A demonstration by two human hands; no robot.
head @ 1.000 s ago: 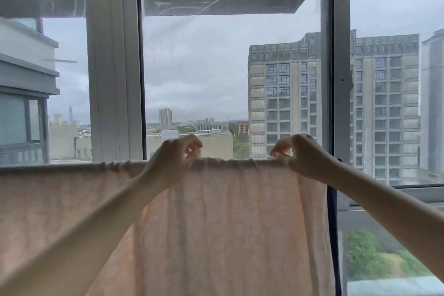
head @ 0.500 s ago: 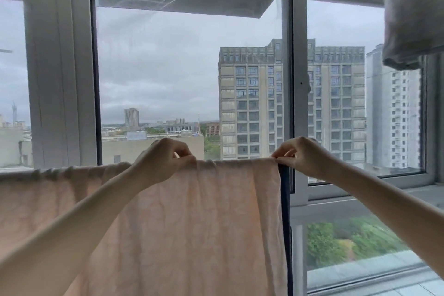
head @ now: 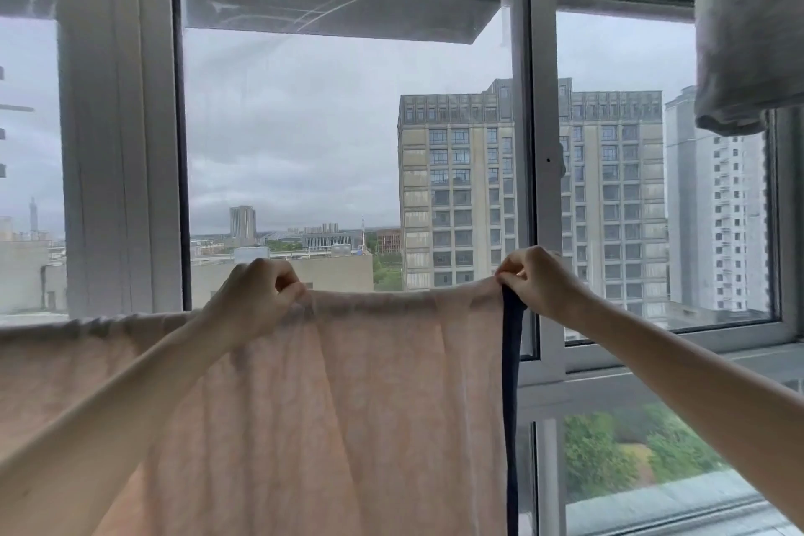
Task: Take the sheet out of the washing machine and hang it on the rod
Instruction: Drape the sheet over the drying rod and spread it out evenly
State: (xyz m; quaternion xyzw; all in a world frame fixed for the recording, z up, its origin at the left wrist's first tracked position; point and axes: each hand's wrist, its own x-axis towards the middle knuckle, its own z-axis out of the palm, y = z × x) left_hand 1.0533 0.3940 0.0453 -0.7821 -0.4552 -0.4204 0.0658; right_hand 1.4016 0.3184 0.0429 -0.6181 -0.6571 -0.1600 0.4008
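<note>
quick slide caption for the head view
Both hands, left and right, grip the top edge of a pink sheet hung before a window.

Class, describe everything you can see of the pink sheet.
The pink sheet is pale, thin, crinkled fabric hanging in soft vertical folds before the window. A dark blue strip runs down its right edge. Its gathered top edge stretches leftward. The left hand grips the top edge; the right hand pinches the top right corner.

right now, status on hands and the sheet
Left hand and right hand both pinch top edge of pink sheet. Sheet hangs draped. Grey cloth hangs upper right, clear.
</note>
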